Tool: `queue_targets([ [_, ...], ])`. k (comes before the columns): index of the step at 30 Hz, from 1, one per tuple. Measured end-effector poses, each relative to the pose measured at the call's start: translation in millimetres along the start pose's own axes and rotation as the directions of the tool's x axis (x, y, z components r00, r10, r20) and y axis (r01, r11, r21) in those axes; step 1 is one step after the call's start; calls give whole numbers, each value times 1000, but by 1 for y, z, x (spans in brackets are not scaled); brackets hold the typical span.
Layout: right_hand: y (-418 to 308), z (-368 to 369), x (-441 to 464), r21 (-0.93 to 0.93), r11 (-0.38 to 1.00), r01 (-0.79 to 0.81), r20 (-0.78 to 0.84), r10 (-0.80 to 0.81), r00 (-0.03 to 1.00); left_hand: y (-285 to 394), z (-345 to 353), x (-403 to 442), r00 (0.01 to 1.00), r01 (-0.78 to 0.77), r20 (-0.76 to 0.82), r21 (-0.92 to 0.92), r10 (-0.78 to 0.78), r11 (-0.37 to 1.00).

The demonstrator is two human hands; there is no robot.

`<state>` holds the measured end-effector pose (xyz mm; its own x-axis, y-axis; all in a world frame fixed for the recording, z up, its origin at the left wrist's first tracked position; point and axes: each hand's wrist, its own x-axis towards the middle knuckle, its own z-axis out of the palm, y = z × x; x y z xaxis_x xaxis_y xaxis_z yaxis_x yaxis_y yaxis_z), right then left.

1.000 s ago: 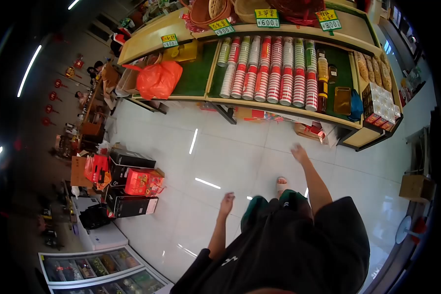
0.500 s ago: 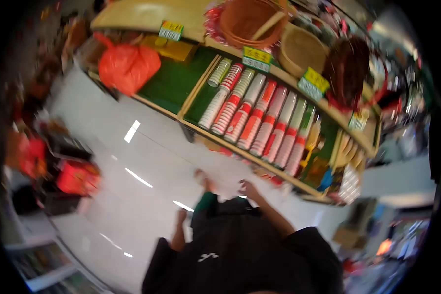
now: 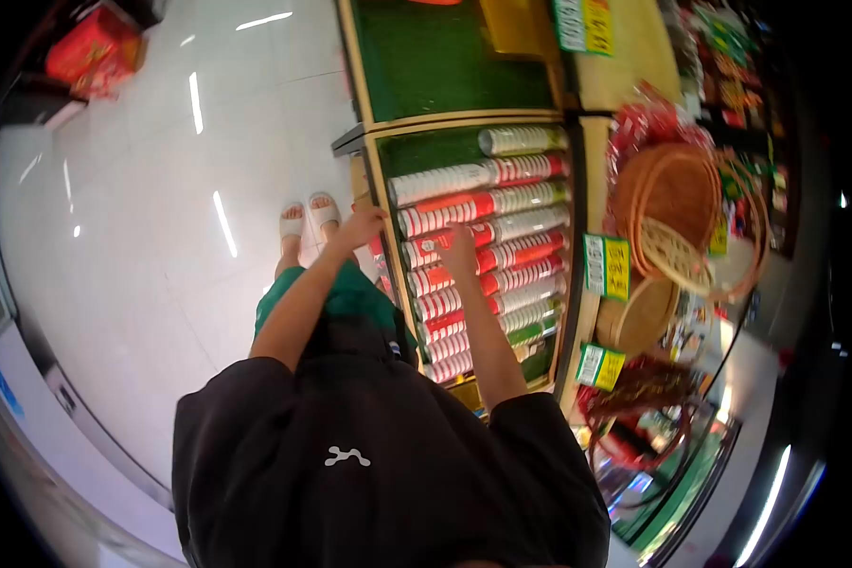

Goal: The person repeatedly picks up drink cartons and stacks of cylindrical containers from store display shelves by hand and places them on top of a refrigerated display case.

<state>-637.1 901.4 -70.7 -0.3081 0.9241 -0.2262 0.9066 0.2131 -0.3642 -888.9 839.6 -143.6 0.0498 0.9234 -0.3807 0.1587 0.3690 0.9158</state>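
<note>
With the middle of my view as hub, I have cup stacks lying in a shelf bay toward two o'clock, the right hand over them, the left hand beside the bay's edge. Baskets sit beyond, two to four o'clock, price tags between. Feet rest on the floor, ten o'clock.

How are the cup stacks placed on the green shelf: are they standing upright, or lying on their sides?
Lying on their sides: the cup stacks stretch lengthwise across the green shelf in rows, with rims striping their length.
</note>
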Motion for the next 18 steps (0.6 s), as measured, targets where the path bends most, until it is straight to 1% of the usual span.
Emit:
queue_targets([
  [1,-4,1,27,6,1000,29,44,-29,999,8,14,7,999,26,-24,-26,-27,999],
  [3,-17,-7,69,-74,997,18,17,-16,1000,29,29,11,991,124,56,-57,-121,991],
  [5,-16,9,107,-113,978,177,91,-167,982,24,48,11,986,164,-2,-9,-164,986],
  [6,-24,13,119,-221,942,253,197,-211,957,25,51,5,978,194,-58,-98,-201,976],
  [7,-30,15,128,-316,908,275,259,-196,946,27,53,-3,965,217,-106,-185,-239,958],
  [8,-37,13,136,-344,886,312,294,-214,932,7,63,-5,968,173,-151,-172,-199,970],
  [9,-41,15,147,-381,857,349,319,-232,919,1,63,-8,968,191,-134,-163,-213,968],
  [10,-45,18,151,-370,855,364,328,-246,912,-6,63,-10,963,232,-114,-111,-244,966],
  [11,-50,17,153,-391,847,360,344,-228,911,-7,61,-11,958,264,-102,-61,-269,963],
  [12,-54,18,160,-412,837,360,353,-217,910,-23,70,-7,950,281,-138,-3,-278,960],
  [13,-50,25,162,-372,860,350,304,-243,921,-40,76,-2,943,290,-186,60,-274,955],
  [14,-45,31,165,-397,843,363,307,-250,918,-42,74,1,935,314,-203,91,-291,945],
  [16,-34,41,170,-362,847,389,274,-302,913,-31,67,7,877,392,-257,-104,-405,914],
  [17,-33,41,172,-353,853,384,287,-292,912,-24,63,10,842,416,-283,-202,-460,887],
  [18,-28,44,171,-308,867,392,243,-326,913,-8,53,8,837,447,-227,-241,-498,861],
])
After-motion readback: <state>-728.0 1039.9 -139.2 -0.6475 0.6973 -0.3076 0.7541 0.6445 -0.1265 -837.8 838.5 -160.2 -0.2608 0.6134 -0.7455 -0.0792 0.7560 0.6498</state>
